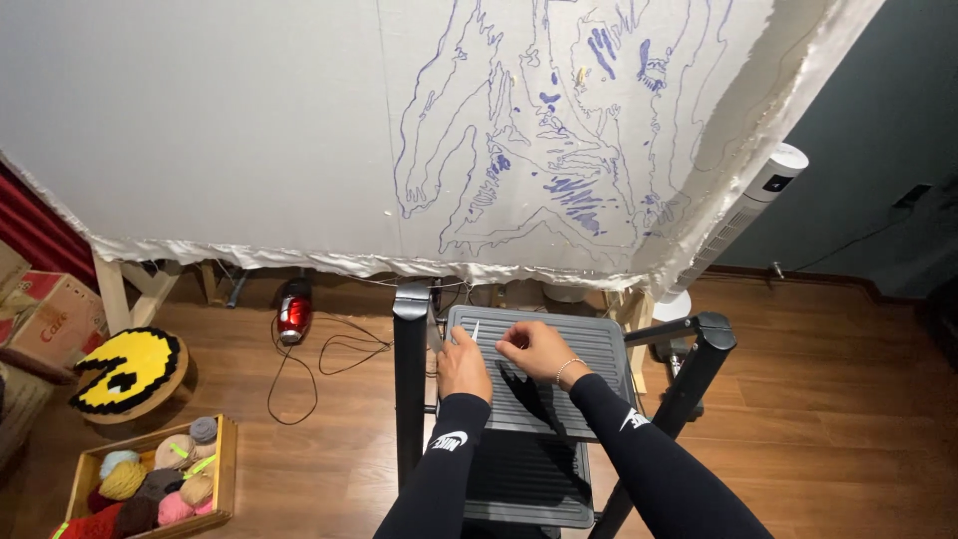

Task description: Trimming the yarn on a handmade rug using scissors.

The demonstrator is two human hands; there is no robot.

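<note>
You stand in a room with a warm wooden floor (818, 399), looking down over a dark grey step stool (539, 399) directly below you. Both your arms, in black sleeves, reach over its ribbed top step, which serves as a small work surface at a handy height. Your left hand (463, 365) pinches a thin pale piece (475, 331), perhaps a needle or threader; it points upright, and its kind is too small to tell. Your right hand (535, 347) hovers just beside it with fingertips drawn together, as if on a fine thread, though whether it grips anything I cannot tell. The closeness of the hands suits fiddly work.

To your lower left a wooden tray (228, 469) holds balls of yarn (160, 479) in mixed colours, within easy reach. Near it sits a round yellow and black tufted rug (128, 371). Farther off, a red tool (294, 311) lies on the floor with its cable trailing. Beyond, a large stretched grey cloth (249, 120) carries a blue line drawing (559, 140), and a white tower fan (743, 215) stands at its right.
</note>
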